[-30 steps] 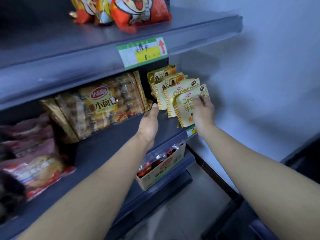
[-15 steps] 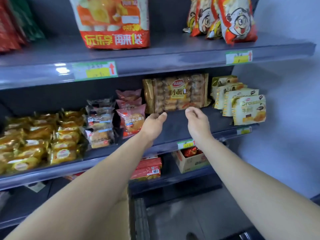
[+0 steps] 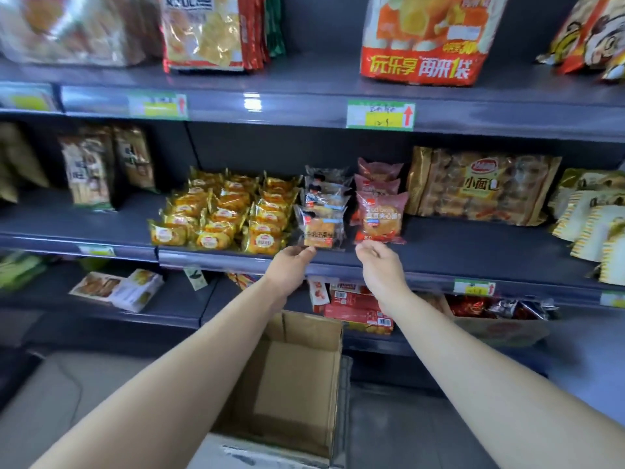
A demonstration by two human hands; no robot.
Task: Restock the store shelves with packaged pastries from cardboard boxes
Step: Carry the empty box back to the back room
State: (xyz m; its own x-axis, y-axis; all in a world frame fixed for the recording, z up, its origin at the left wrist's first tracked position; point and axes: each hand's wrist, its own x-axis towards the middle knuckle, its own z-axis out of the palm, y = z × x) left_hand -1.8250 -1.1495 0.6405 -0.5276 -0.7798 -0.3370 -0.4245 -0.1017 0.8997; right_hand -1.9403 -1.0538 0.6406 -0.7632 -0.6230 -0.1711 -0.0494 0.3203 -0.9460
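Note:
My left hand [image 3: 290,265] reaches the front of the middle shelf [image 3: 216,260], its fingertips at the lower edge of the front clear-wrapped pastry packet [image 3: 319,228]. Just under the front pink pastry packet [image 3: 381,221] is my right hand [image 3: 378,264], fingers loosely curled and holding nothing. Each of the two packets heads a short row. Left of them lie several yellow pastry packets [image 3: 223,214]. Below my forearms stands an open cardboard box [image 3: 297,374]; only bare cardboard shows inside it.
A large bag of small breads [image 3: 480,187] and yellow-white croissant packs [image 3: 592,218] stand to the right on the same shelf. Big snack bags [image 3: 422,38] fill the shelf above. The lower shelf holds red boxes [image 3: 358,306] and a carton of wrapped goods [image 3: 500,319].
My right hand has let go of the croissant pack at the shelf's right end. Both hands and my view have moved left to the clear and pink packets, and the cardboard box has come into sight.

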